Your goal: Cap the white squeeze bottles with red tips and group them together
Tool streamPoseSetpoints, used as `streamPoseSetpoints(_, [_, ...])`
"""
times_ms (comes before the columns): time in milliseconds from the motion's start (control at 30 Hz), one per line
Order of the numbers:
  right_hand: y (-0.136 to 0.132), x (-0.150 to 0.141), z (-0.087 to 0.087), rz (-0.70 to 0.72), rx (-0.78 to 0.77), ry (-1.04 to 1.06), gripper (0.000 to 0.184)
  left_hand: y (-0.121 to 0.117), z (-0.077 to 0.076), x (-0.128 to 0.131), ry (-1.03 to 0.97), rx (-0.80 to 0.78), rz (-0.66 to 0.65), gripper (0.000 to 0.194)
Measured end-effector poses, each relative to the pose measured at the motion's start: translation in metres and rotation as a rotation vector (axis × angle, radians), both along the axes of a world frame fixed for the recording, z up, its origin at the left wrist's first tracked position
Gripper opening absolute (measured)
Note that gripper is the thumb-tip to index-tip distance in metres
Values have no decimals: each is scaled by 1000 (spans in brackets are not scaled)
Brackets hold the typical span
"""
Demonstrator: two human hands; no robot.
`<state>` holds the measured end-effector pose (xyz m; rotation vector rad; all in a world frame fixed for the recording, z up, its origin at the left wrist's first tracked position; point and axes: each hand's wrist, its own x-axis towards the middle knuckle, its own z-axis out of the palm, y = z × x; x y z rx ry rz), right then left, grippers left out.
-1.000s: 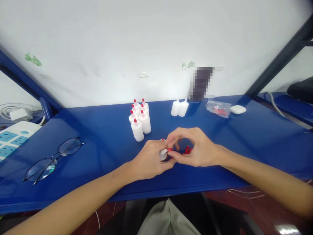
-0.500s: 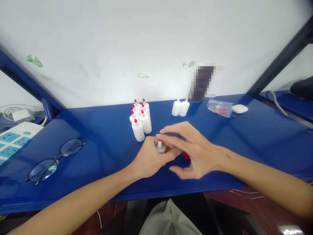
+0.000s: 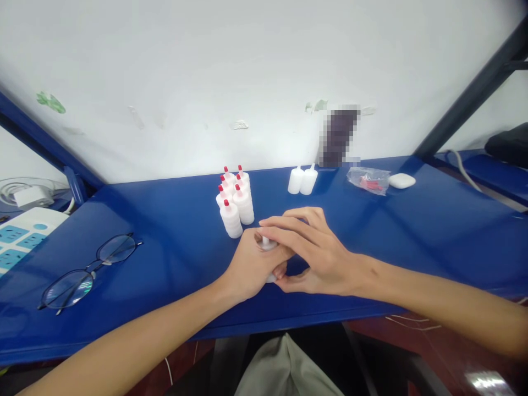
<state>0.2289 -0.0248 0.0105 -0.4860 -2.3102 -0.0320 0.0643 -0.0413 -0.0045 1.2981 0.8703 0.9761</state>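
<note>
Bottle (image 3: 269,246), white and roughly upright, in front of the body near the front edge of the blue surface (image 3: 177,258); on it or lifted slightly above, hard to tell. Clamped in the left hand (image 3: 251,265), shoulder and part of the narrow nozzle (image 3: 265,240) visible above the curled fingers, a little of the lower end visible below. Right hand (image 3: 315,253) together with the left, fingers arched over the nozzle and thumb close to the bottle's lower end; very tip covered, and no telling whether pressing or only resting there.

Just beyond the left hand, a tight cluster of seven white bottles (image 3: 236,206), all upright, each with a red cap (image 3: 226,203). Farther back and to the right, two more bottles (image 3: 307,182) side by side, nozzles bare. Behind these, against the white wall (image 3: 165,66), a dark object (image 3: 338,137), blurred out. Farther right, a clear plastic bag (image 3: 369,180) with red pieces inside, and just beside it a white rounded object (image 3: 402,181).

Well off to the left, open glasses (image 3: 117,250) with dark frames, then a white power strip (image 3: 32,240) with blue sockets.
</note>
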Motion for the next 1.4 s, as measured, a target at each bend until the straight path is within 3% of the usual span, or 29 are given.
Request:
streamPoseSetpoints(133, [6, 4, 3, 84, -19, -91, 57, -1, 4, -2, 100, 38, -11, 35])
streamPoseSetpoints(267, [14, 12, 6, 250, -199, -16, 56, -4, 9, -2, 220, 169, -38, 16])
streamPoseSetpoints(333, [17, 15, 8, 233, -284, 41, 39, -6, 10, -3, 293, 253, -43, 10])
streamPoseSetpoints(433, [17, 16, 8, 205, -290, 29, 15, -6, 8, -3, 414, 369, -51, 19])
streamPoseSetpoints(600, [13, 13, 6, 227, -240, 52, 9, -4, 5, -3, 424, 399, -147, 9])
streamPoseSetpoints(733, [12, 14, 3, 238, -354, 279, 4, -4, 5, -5, 451, 358, -173, 21])
streamPoseSetpoints(867, [19, 17, 4, 98, -431, 510, 3, -5, 6, -6, 495, 371, -221, 19])
streamPoseSetpoints(1033, [29, 11, 3, -95, -367, 212, 4, -7, 2, -6, 547, 606, -247, 16])
streamPoseSetpoints(1200, [29, 9, -3, -131, -355, -64, 8, -8, 0, -5, 546, 586, -230, 16])
streamPoseSetpoints(1300, [29, 16, 2, -71, -299, 28, 7, -8, 2, -3, 544, 490, -186, 15])
streamPoseSetpoints(1400, [29, 24, 9, 154, -207, 27, 3, -5, 4, -4, 449, 336, -140, 21])
